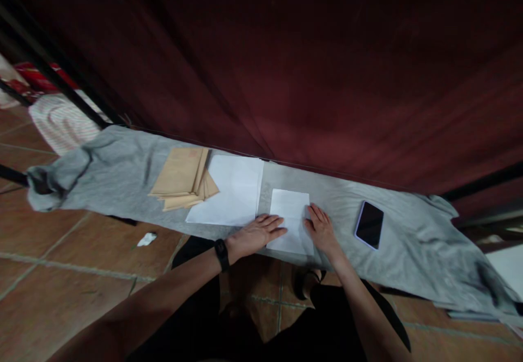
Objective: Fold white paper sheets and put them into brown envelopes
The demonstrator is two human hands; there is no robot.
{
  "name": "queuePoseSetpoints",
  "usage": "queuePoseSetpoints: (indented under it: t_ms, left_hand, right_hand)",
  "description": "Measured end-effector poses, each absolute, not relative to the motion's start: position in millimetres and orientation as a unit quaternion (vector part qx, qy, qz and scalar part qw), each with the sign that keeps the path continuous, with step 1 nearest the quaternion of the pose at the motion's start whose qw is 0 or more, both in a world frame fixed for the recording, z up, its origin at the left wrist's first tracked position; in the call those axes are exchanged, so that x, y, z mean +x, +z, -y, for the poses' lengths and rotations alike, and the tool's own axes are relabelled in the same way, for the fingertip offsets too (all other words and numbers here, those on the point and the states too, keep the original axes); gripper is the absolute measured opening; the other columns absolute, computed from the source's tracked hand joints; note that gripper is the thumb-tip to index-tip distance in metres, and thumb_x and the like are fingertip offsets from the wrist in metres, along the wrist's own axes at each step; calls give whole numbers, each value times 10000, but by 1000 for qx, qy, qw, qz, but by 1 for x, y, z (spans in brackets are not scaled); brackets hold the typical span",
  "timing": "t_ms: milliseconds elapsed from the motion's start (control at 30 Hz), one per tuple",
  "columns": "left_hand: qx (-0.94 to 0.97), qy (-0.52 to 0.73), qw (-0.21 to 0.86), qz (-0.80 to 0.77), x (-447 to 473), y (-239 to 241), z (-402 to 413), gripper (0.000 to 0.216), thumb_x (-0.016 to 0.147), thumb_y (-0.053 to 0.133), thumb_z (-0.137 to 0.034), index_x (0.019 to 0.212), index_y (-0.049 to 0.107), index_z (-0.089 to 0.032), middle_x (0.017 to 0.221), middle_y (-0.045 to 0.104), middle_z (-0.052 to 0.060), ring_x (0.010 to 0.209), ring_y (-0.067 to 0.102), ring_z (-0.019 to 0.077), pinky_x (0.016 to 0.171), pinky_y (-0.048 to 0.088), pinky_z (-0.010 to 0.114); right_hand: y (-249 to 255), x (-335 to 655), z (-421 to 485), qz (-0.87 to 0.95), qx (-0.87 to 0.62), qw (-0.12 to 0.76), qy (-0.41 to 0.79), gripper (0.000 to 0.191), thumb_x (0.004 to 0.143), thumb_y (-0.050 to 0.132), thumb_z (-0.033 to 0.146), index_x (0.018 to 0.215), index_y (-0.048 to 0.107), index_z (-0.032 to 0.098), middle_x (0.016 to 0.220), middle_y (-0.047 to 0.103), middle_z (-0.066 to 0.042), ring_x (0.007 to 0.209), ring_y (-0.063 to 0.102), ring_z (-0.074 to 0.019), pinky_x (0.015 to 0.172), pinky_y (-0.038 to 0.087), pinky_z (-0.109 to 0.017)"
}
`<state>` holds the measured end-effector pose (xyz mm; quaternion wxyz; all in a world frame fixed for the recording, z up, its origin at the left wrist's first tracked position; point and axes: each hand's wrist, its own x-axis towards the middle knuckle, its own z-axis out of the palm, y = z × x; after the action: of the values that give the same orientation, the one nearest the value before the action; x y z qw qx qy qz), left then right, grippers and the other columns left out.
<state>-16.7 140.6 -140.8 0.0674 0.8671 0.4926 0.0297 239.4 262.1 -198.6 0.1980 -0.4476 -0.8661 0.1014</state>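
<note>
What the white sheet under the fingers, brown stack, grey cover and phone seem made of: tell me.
White sheet: paper, matte, judging by its thin, flat look.
Brown stack: probably kraft paper, matte, from its tan colour and crisp edges.
Grey cover: soft, dull fabric, perhaps plush, given its wrinkles.
Phone: smooth dark face, probably glass; lilac rim perhaps plastic or silicone.

Can see a phone on a gray cloth, a dark red curtain behind, and a white scrap on brown tiles.

White paper, tan envelopes, grey cloth
</note>
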Motion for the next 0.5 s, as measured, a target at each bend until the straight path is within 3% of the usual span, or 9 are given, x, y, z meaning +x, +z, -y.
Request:
queuePoseSetpoints:
  t_ms: [100,233,367,500]
  left_hand:
    - [866,12,89,-492,-17,-132,-136,655,871,429,24,1437,477,-304,1569,435,22,1443,398,169,1157,338,354]
    - [856,14,44,-515,-2,-130,-150,468,918,418,-34,1321,584,-206,1459,565,78,1372,493,175,1169,328,368]
    - [829,45,-38,-557,19,-145,-170,410,997,404,-193,1383,528,-127,1529,472,140,1457,376,218,1239,199,431]
    - [816,70,-45,-572,28,-166,-181,512,1028,390,-398,1459,451,-129,1580,390,145,1488,315,243,1243,178,453]
  right_hand:
    - [-187,237,-261,832,-495,211,133,443,960,435,283,1360,561,137,1326,628,-174,1202,599,-274,1017,464,-433]
    - [-174,231,-259,790,-552,197,183,363,949,469,295,1230,622,125,1072,716,-145,981,684,-237,866,509,-335]
    - [-169,219,-255,763,-589,179,194,301,948,500,332,1137,657,158,980,746,-114,923,704,-235,803,501,-306]
    - [-168,214,-260,735,-617,172,223,309,942,500,358,1101,687,171,1005,757,-117,946,714,-234,789,498,-288]
